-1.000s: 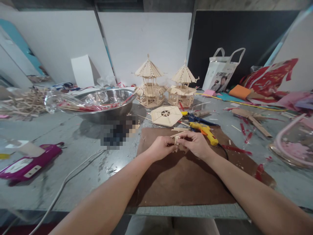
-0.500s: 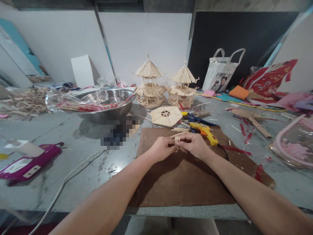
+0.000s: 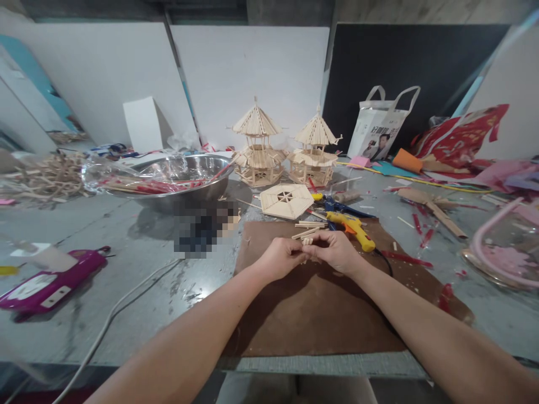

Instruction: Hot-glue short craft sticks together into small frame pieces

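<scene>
Above the brown mat [image 3: 311,314], my left hand [image 3: 283,258] and my right hand [image 3: 334,252] meet fingertip to fingertip. Both pinch a small bundle of short wooden sticks [image 3: 308,241], partly hidden by the fingers. More pale sticks [image 3: 310,224] lie just behind my hands at the mat's back edge. A yellow glue gun [image 3: 356,230] rests right behind my right hand. Farther back is a flat hexagonal wooden panel [image 3: 286,201] with a spoked opening.
Two wooden stick pagodas [image 3: 257,151] stand at the back. A steel bowl [image 3: 181,196] with plastic-wrapped red sticks is at back left, a purple power strip [image 3: 54,286] at left. A clear pink-rimmed container [image 3: 505,247] sits at right.
The small stick bundle has turned slightly between my fingertips, and my fingers have shifted a little around it. Other objects keep their places.
</scene>
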Demonstrator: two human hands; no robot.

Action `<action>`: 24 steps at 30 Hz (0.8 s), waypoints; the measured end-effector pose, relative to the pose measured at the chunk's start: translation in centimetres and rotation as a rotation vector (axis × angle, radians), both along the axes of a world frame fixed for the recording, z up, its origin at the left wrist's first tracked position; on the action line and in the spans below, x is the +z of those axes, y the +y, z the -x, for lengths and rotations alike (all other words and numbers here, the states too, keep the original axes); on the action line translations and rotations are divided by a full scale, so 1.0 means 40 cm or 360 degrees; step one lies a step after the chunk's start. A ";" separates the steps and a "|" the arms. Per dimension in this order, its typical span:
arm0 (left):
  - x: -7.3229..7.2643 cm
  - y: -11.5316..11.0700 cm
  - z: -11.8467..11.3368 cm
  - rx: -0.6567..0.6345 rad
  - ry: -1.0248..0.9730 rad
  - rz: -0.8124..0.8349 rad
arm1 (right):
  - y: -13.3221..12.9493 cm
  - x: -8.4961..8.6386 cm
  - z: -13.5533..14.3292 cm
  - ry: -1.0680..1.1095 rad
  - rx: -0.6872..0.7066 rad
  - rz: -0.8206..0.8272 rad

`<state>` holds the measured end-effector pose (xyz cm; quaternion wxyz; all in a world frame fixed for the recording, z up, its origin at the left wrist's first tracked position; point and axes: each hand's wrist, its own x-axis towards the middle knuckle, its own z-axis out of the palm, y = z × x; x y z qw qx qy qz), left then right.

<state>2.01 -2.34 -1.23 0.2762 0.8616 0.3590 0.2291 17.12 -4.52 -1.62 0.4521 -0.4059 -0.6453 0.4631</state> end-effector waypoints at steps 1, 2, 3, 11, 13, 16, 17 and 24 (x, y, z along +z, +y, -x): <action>0.001 -0.001 0.000 0.0000 -0.0009 0.0013 | 0.000 0.001 0.000 0.0013 0.0006 0.0004; 0.001 -0.001 -0.001 -0.0003 -0.0018 0.0026 | -0.001 0.002 0.001 0.0022 0.0008 0.0002; 0.001 -0.001 -0.001 -0.0011 -0.0025 0.0040 | -0.001 0.003 0.001 0.0024 0.0006 -0.0005; -0.005 0.000 0.000 -0.0021 -0.0010 0.0102 | -0.007 0.009 0.005 -0.0048 -0.0050 0.0006; -0.007 0.001 0.001 -0.0025 -0.0014 0.0134 | -0.006 0.007 0.005 -0.0064 -0.0073 0.0038; -0.007 0.002 0.001 -0.0040 -0.0025 0.0166 | -0.002 0.001 0.003 -0.0034 -0.0065 0.0054; -0.007 0.003 0.000 -0.0039 -0.0026 0.0174 | 0.000 -0.002 0.002 -0.0019 -0.0051 0.0054; -0.003 0.002 -0.008 0.0018 -0.0039 0.0164 | 0.016 -0.014 -0.005 0.0029 -0.0053 0.0105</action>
